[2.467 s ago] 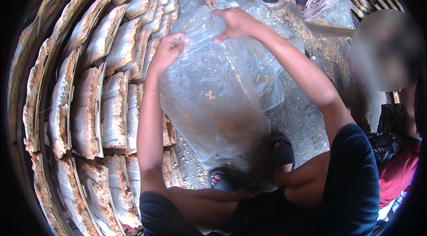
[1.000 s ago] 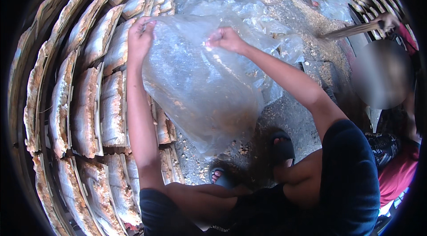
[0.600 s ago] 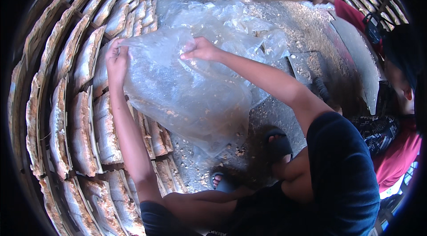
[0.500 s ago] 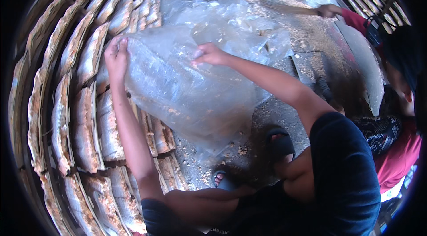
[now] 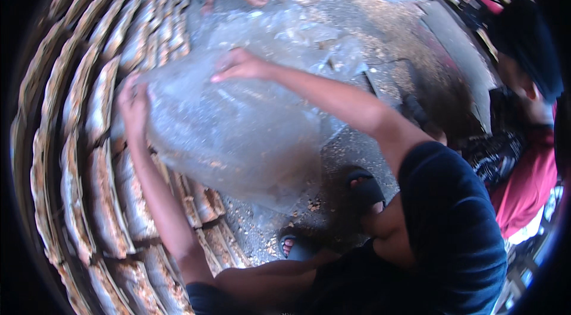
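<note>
Hands [image 5: 133, 104] [image 5: 241, 66] w/ plastic bag [image 5: 232, 131], prob.

No legible text or numbers

Looks like thin, see-through plastic in the film [image 5: 226, 131] at centre — glossy and creased. Rough, gritty and matt across the floor [image 5: 351, 151] below. Crumbly along the edges of the slabs [image 5: 132, 199] at left, smoother on the faces — of unclear material. Matt, dark cloth in the sleeve [image 5: 449, 202] at lower right.
</note>
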### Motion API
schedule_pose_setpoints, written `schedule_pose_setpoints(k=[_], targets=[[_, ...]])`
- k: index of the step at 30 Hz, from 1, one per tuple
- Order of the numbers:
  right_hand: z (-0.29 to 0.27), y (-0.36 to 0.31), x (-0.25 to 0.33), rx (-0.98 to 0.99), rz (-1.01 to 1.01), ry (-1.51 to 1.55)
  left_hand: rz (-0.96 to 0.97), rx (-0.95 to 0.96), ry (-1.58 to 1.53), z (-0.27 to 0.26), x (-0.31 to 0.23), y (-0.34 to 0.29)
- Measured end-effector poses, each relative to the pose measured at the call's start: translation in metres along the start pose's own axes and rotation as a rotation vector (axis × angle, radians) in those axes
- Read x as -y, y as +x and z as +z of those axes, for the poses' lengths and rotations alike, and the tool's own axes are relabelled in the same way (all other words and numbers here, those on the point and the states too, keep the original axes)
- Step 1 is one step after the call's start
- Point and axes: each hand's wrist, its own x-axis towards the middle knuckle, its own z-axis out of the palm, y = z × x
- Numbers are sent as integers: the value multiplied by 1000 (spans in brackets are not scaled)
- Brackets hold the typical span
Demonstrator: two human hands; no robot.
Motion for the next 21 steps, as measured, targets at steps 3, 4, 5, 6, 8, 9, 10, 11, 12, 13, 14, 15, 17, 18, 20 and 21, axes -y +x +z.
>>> schedule_pose_setpoints(k=[3, 4, 5, 6, 8, 9, 10, 11, 12, 13, 14, 15, 17, 18, 20, 21], targets=[[9, -2, 1, 40, 171, 203, 41, -101, -13, -6, 1, 2], [9, -5, -1, 73, 178, 181, -77, -152, -42, -9, 2, 1], [7, -8, -3, 116, 219, 144, -12, -143, -59, -11, 4, 1], [4, -10, -6, 125, 188, 100, -10, -162, -74, -13, 6, 0], [-6, -17, -13, 152, 192, -25, -21, -201, -118, -17, 11, -2], [-11, -21, -18, 182, 215, -50, -32, -215, -145, -17, 13, -2], [-15, -25, -22, 208, 241, -74, -64, -234, -209, -18, 16, -1], [-20, -29, -27, 226, 234, -82, -37, -244, -225, -18, 19, 1], [-23, -34, -31, 245, 295, -113, -31, -262, -277, -19, 21, 3], [-25, -38, -34, 260, 323, -130, -5, -269, -362, -20, 24, 5], [-27, -43, -37, 287, 371, -152, -17, -297, -340, -20, 25, 6], [-32, -46, -37, 314, 374, -218, -7, -316, -349, -24, 25, 7], [-37, -49, -35, 380, 473, -401, -53, -290, -298, -24, 24, 7], [-38, -47, -31, 341, 425, -295, -115, -245, -241, -23, 22, 5], [-37, -39, -22, 239, 451, -180, -141, -206, -166, -17, 17, 2], [-33, -33, -17, 196, 389, -170, -104, -204, -150, -9, 15, 0]])
